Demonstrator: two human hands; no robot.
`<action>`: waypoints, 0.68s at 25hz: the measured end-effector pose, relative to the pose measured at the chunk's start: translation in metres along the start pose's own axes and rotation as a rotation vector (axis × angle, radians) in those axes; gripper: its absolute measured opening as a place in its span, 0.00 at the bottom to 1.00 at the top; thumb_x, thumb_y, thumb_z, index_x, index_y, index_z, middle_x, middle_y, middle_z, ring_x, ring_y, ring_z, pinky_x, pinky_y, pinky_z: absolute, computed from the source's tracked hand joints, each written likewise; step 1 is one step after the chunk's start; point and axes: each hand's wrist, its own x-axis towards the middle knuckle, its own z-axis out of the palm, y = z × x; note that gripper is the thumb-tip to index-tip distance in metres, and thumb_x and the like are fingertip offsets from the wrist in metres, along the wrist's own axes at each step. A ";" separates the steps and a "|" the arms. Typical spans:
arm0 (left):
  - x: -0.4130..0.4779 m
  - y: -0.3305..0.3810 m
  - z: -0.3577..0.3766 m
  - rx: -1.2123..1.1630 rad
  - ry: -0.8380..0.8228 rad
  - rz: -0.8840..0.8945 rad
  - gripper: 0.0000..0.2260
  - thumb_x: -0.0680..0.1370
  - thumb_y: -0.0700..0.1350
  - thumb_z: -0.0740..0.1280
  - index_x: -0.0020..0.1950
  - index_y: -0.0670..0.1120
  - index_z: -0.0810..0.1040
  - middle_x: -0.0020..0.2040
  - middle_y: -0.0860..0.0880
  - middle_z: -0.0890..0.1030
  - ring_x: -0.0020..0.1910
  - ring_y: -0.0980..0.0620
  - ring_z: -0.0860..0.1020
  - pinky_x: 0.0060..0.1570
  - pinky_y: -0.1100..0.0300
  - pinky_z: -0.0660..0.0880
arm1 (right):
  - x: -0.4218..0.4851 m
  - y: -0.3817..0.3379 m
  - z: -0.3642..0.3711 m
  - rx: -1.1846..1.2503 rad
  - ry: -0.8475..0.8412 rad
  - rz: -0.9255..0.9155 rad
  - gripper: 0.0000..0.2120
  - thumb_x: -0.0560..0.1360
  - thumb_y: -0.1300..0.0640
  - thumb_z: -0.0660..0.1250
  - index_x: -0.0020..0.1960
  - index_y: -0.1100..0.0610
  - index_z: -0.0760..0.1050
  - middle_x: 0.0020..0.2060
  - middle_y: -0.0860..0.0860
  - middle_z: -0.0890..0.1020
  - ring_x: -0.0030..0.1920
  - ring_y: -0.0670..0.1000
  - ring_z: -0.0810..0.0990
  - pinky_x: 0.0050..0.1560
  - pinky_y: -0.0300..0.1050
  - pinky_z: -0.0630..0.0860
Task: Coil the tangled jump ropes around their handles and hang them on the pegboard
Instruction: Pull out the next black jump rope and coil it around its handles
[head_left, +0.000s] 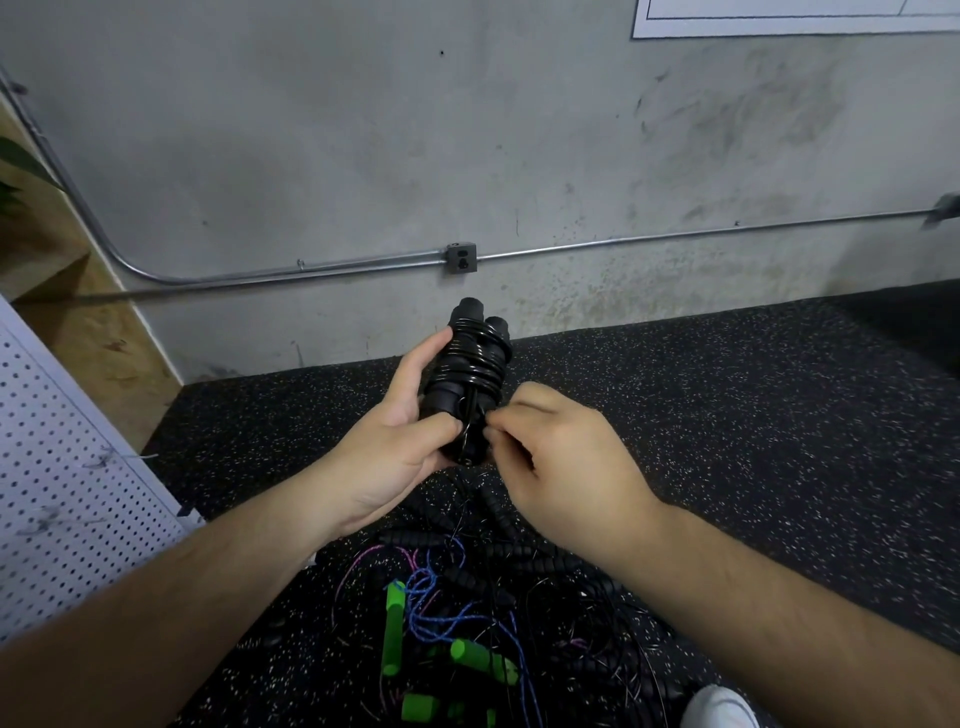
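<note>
Holding 2 black handles (470, 374), left hand (400, 441); right hand (561, 457) pinching cord (475, 415).

My left hand (400, 436) grips the two black handles (469, 313), with the cord (475, 359) wound round them in tight loops. My right hand (561, 457) pinches the cord's end just beside my left thumb. Below the grip lies a tangled pile (467, 587) with green handles (393, 629); the pegboard (62, 493) is off left.

The coiled jump rope (470, 364) was black. At six o'clock, handles (393, 631) were green, cord (427, 623) blue, on white-speckled black flooring (727, 415).
</note>
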 end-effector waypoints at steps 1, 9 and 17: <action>0.000 0.000 -0.001 0.017 -0.005 0.005 0.37 0.79 0.26 0.57 0.76 0.65 0.63 0.61 0.48 0.83 0.55 0.52 0.81 0.58 0.50 0.77 | 0.001 0.001 0.000 0.001 0.012 -0.005 0.10 0.78 0.59 0.63 0.43 0.60 0.80 0.40 0.49 0.76 0.34 0.50 0.75 0.34 0.49 0.76; -0.005 0.004 -0.004 0.102 -0.010 0.016 0.36 0.72 0.38 0.63 0.72 0.72 0.65 0.66 0.44 0.79 0.58 0.45 0.75 0.69 0.35 0.67 | -0.003 -0.004 0.006 0.008 0.081 0.000 0.11 0.78 0.57 0.61 0.43 0.60 0.79 0.39 0.50 0.76 0.32 0.51 0.74 0.32 0.49 0.74; -0.006 0.002 -0.008 0.092 -0.017 0.046 0.34 0.75 0.39 0.61 0.74 0.70 0.65 0.67 0.52 0.80 0.65 0.47 0.77 0.68 0.48 0.72 | 0.002 -0.005 0.008 -0.005 0.081 -0.095 0.07 0.78 0.62 0.64 0.43 0.61 0.79 0.40 0.51 0.76 0.35 0.52 0.75 0.35 0.48 0.75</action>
